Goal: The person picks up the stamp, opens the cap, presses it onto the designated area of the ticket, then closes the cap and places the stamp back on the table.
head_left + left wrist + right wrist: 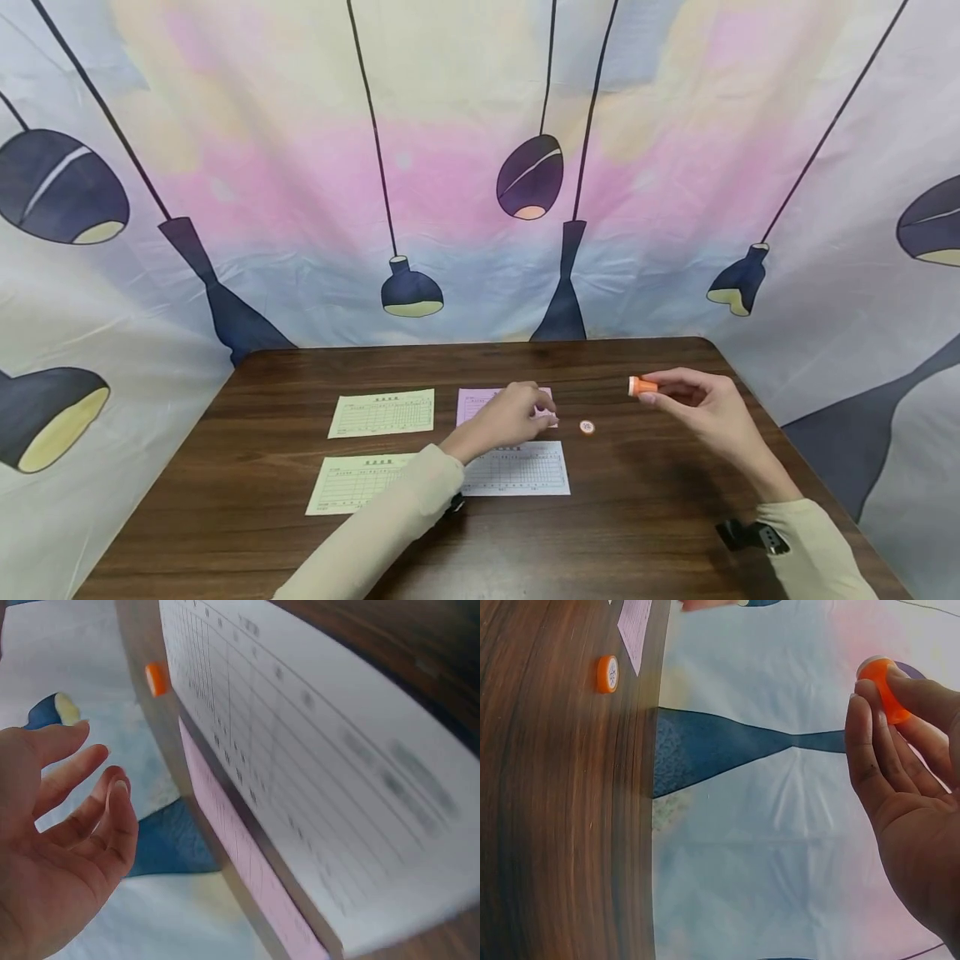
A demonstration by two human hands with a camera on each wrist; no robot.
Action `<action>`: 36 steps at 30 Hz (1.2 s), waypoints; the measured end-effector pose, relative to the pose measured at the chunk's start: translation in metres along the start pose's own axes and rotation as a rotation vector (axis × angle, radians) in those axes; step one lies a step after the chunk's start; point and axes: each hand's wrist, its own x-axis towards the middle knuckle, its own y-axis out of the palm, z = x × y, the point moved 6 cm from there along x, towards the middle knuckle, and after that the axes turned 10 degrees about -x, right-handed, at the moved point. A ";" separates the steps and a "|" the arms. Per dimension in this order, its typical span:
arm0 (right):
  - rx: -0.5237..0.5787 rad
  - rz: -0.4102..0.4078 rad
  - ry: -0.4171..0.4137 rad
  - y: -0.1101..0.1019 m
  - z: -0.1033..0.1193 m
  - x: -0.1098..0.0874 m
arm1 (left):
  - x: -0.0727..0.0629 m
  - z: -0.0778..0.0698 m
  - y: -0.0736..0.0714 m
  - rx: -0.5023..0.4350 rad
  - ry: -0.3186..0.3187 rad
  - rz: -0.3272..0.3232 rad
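My right hand (701, 404) pinches a small orange stamp (642, 386) with a white end, held above the right side of the table. In the right wrist view the stamp (885, 688) sits between thumb and fingertips. Its orange cap (587, 427), with a white marked top, lies on the table between the hands. My left hand (512, 414) hovers over the pink slip (480, 402), fingers loosely bent and holding nothing. Just nearer lies a white printed form (525, 471); the left wrist view shows this form (300, 772) large and blurred.
Two yellow-green forms lie on the left, a far one (382, 414) and a near one (352, 483) partly covered by the left sleeve. The brown wooden table (600, 542) ends at a patterned cloth backdrop (465, 183) with lamp drawings.
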 end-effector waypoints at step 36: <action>0.170 0.070 -0.092 0.040 0.044 0.028 | -0.103 0.051 -0.079 0.097 -0.111 -0.171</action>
